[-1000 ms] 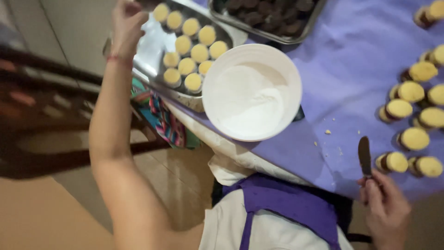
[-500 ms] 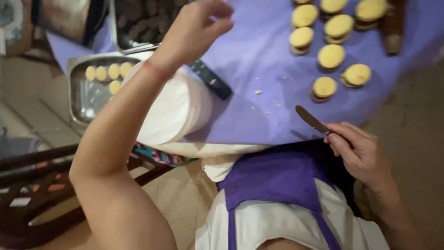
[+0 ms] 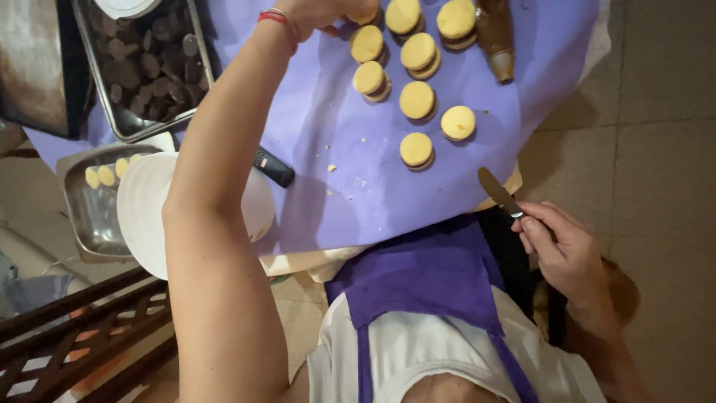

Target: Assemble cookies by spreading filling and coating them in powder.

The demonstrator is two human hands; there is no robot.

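Note:
My left hand (image 3: 317, 13) reaches across the purple sheet (image 3: 328, 112) at the top edge of the view. Its fingers are closed around a yellow cookie (image 3: 363, 16), only partly visible. Just right of it lie several yellow sandwich cookies (image 3: 416, 101) with dark filling, set in loose rows. My right hand (image 3: 568, 254) is low at the right, off the sheet's edge, gripping a small butter knife (image 3: 498, 192) whose blade points up and left toward the cookies.
A brown piping bag (image 3: 496, 33) lies beside the cookies at the top. A white bowl (image 3: 145, 216) sits under my left arm, next to a metal tray (image 3: 89, 216) with yellow cookies. A tray of dark pieces (image 3: 142, 67), a black oblong object (image 3: 274, 168) and a wooden rack (image 3: 82, 328) are at the left.
My left hand went from the metal tray of yellow cookies across to the sandwich cookies on the sheet. The view swung right. My right hand still grips the knife.

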